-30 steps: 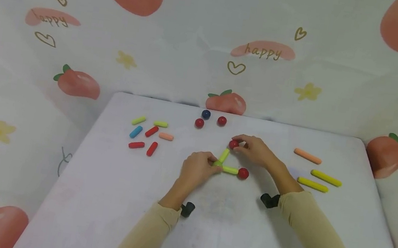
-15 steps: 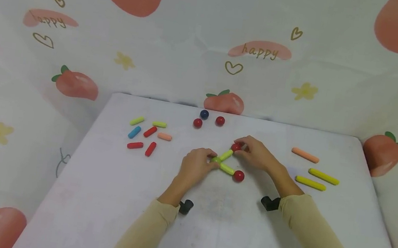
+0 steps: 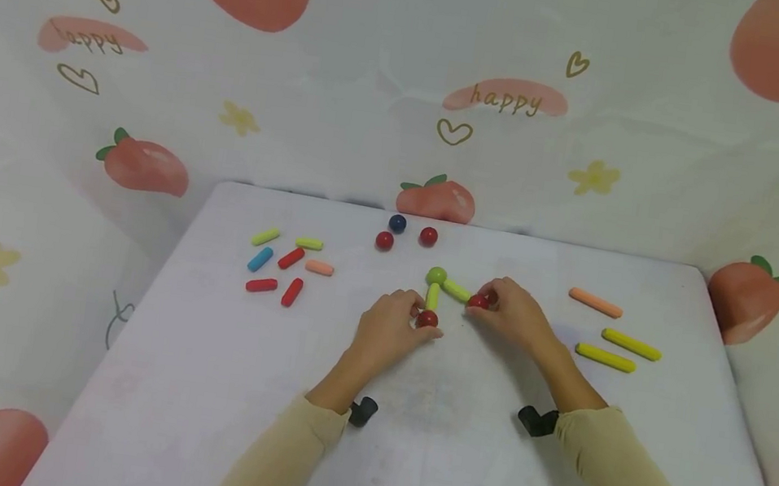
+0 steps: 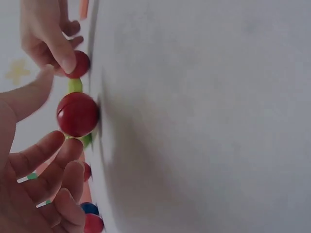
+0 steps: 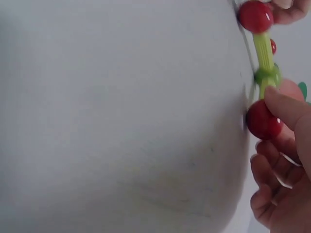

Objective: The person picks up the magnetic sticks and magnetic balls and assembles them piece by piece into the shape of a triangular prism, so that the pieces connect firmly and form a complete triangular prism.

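Note:
A V-shaped build lies on the table [image 3: 429, 445]: a green ball [image 3: 437, 275] at its far corner, two yellow-green rods [image 3: 456, 290], and a red ball at each near end. My right hand [image 3: 516, 313] pinches the right-hand red ball [image 5: 262, 119], its thumb against the ball and rod end. My left hand [image 3: 389, 327] is around the left-hand red ball [image 4: 77, 114]. In the left wrist view its thumb stands apart from that ball, while the fingertips [image 4: 57, 139] are close by its other side; contact is unclear.
Several short rods, among them a blue rod [image 3: 260, 259] and a salmon rod [image 3: 319, 267], lie at left. Two loose red balls [image 3: 428, 237] and a dark blue ball [image 3: 397, 223] sit at the back. Long yellow rods [image 3: 606, 358] and a long orange rod [image 3: 596, 302] lie at right.
The build has turned, so its green corner now points away from me. My left hand has gone from the green ball to a red ball. My right hand has moved slightly right and nearer.

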### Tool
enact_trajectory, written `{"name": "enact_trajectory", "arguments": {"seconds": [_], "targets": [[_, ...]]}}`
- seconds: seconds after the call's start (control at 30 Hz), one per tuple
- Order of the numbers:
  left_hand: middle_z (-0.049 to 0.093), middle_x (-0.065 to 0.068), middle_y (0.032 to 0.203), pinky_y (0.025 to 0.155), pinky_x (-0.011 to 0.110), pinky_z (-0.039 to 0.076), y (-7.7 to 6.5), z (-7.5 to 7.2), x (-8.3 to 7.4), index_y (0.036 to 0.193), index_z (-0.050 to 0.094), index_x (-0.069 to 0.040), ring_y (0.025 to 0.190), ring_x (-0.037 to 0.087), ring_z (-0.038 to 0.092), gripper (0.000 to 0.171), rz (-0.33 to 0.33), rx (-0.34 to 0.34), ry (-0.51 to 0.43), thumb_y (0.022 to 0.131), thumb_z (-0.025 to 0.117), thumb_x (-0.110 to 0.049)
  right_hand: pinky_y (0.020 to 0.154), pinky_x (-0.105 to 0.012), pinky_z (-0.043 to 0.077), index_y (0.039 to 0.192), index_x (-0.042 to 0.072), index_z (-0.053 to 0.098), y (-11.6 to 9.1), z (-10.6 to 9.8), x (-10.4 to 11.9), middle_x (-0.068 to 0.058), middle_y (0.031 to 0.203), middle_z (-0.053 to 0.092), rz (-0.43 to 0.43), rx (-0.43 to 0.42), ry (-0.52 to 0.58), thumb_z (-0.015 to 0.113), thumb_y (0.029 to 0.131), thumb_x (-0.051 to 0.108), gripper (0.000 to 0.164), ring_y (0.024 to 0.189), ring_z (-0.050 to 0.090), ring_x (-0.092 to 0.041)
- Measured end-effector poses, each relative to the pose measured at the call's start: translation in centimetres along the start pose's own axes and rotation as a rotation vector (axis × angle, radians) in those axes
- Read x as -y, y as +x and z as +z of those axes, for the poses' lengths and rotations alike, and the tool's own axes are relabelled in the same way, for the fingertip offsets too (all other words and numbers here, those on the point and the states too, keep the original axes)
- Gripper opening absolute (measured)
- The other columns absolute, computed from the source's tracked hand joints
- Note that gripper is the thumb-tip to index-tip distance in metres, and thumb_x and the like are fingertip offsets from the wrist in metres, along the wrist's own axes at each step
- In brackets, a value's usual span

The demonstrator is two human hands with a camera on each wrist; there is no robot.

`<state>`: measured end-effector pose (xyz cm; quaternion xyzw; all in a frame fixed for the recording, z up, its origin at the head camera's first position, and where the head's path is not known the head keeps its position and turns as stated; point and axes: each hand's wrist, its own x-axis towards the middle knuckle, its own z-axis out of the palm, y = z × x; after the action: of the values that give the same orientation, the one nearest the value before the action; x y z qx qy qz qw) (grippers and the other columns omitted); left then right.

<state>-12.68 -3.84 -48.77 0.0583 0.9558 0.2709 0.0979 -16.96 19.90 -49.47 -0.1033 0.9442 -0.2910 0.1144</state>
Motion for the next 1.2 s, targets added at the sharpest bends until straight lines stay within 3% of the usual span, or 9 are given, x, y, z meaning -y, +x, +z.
{"name": "enact_trajectory", "arguments": {"seconds": [0.13,0.3,0.43,0.57,0.7,0.8,0.93,1.1,1.2], "targets": [[0.064,-0.003,0.099,0.073,0.027,0.052,0.0,-0.1,0.5,0.121,0.067,-0.019,0.089,0.014,0.056,0.044,0.011,-0.002,0.053,0.086,0.081,-0.042,0.079,-0.036,0.052,0.112,0.008,0.065,-0.9,0.5,0.7,-0.007,0.099,0.066,0.033,0.013,-0.013,0.082,0.086,0.038,0.044,0.089,0.058,-0.021],[0.068,-0.001,0.109,0.085,0.033,0.055,0.8,-0.2,1.5,0.124,0.069,-0.019,0.097,0.016,0.059,0.04,0.02,-0.047,0.047,0.089,0.08,-0.034,0.084,-0.039,0.055,0.124,0.01,0.064,-1.9,0.9,0.8,-0.009,0.111,0.066,-0.089,-0.014,0.0,0.082,0.088,0.027,0.044,0.096,0.059,-0.022],[0.069,-0.001,0.118,0.096,0.037,0.055,1.4,-0.9,2.4,0.129,0.068,-0.02,0.108,0.017,0.059,0.043,0.03,-0.027,-0.022,0.09,0.079,-0.034,0.082,-0.038,0.054,0.127,0.012,0.066,-2.3,1.3,0.4,-0.009,0.112,0.066,-0.201,-0.069,0.024,0.079,0.089,0.013,0.04,0.094,0.059,-0.021],[0.067,-0.004,0.126,0.102,0.039,0.053,1.9,-3.1,4.3,0.132,0.066,-0.023,0.116,0.017,0.057,0.044,0.004,-0.03,-0.109,0.091,0.077,-0.037,0.079,-0.034,0.052,0.127,0.01,0.067,-2.2,1.6,0.0,-0.009,0.11,0.067,-0.243,-0.111,0.035,0.076,0.091,0.012,0.038,0.09,0.059,-0.019],[0.065,0.0,0.13,0.102,0.043,0.053,2.3,-6.3,7.0,0.134,0.064,-0.023,0.121,0.022,0.054,0.044,-0.067,-0.108,-0.145,0.094,0.074,-0.037,0.078,-0.032,0.052,0.128,0.011,0.067,-2.1,1.8,-0.1,-0.007,0.109,0.067,-0.233,-0.13,0.033,0.077,0.09,0.012,0.039,0.089,0.058,-0.018],[0.065,0.006,0.131,0.102,0.046,0.052,2.5,-8.3,9.3,0.135,0.064,-0.02,0.124,0.028,0.051,0.044,-0.118,-0.174,-0.104,0.094,0.074,-0.034,0.078,-0.032,0.052,0.128,0.011,0.067,-2.2,1.8,-0.2,-0.006,0.11,0.067,-0.231,-0.131,0.026,0.078,0.09,0.012,0.04,0.088,0.058,-0.017],[0.065,0.016,0.132,0.102,0.051,0.049,2.3,-9.8,11.7,0.135,0.065,-0.012,0.121,0.038,0.048,0.046,-0.141,-0.206,-0.031,0.093,0.075,-0.03,0.078,-0.032,0.052,0.128,0.01,0.067,-2.4,1.8,-0.1,-0.007,0.111,0.068,-0.224,-0.125,0.024,0.077,0.09,0.011,0.039,0.088,0.058,-0.017],[0.067,0.021,0.129,0.099,0.05,0.047,2.4,-9.9,13.1,0.131,0.068,-0.008,0.111,0.042,0.052,0.039,-0.12,-0.19,0.08,0.094,0.073,-0.02,0.079,-0.031,0.053,0.128,0.011,0.067,-2.5,1.9,-0.1,-0.006,0.113,0.068,-0.206,-0.127,0.036,0.077,0.09,0.011,0.039,0.089,0.059,-0.017],[0.068,0.02,0.127,0.097,0.049,0.047,2.6,-9.5,13.4,0.127,0.071,-0.009,0.108,0.04,0.053,0.035,-0.104,-0.197,0.146,0.094,0.073,-0.022,0.079,-0.031,0.053,0.128,0.011,0.068,-2.5,1.9,0.0,-0.006,0.112,0.068,-0.213,-0.125,0.042,0.078,0.09,0.011,0.039,0.089,0.059,-0.017]]}}
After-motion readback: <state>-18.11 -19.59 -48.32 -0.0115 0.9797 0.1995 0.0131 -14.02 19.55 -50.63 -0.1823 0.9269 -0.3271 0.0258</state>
